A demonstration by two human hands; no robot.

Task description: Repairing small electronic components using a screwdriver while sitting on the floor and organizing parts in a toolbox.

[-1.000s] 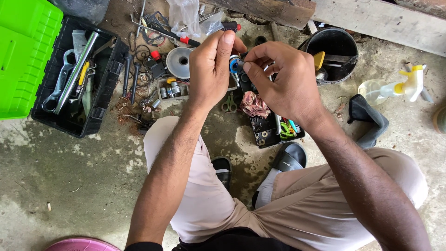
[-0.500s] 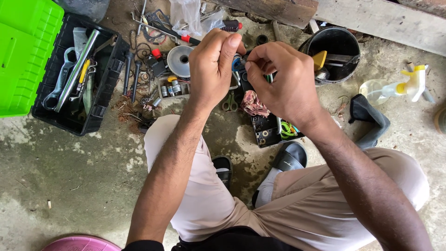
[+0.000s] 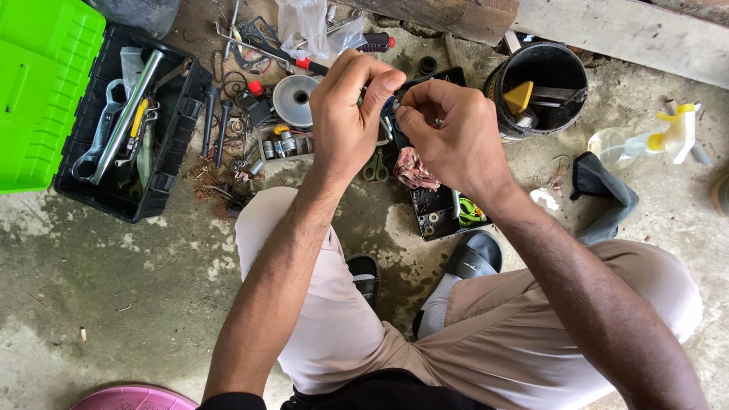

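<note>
Small part (image 3: 389, 106) hidden between hands

Concrete floor (image 3: 114, 288) bears toolbox (image 3: 129, 121), bucket (image 3: 543, 87), tools (image 3: 250, 99).

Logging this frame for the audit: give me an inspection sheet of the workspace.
Surface: stained concrete floor, rust-coloured debris near the toolbox.
Job's things: a small part pinched between both hands, mostly hidden; kind cannot be told.
Clutter: open black toolbox with green lid, wrenches inside; black tray with small parts and a rag; scissors; metal disc; black bucket; spray bottle; dark cloth.
Grippers: left hand and right hand raised over the tray, fingertips together.
Cables: loose wire by the top edge.
Surroundings: wooden beams beyond; pink rim at the bottom edge.
</note>
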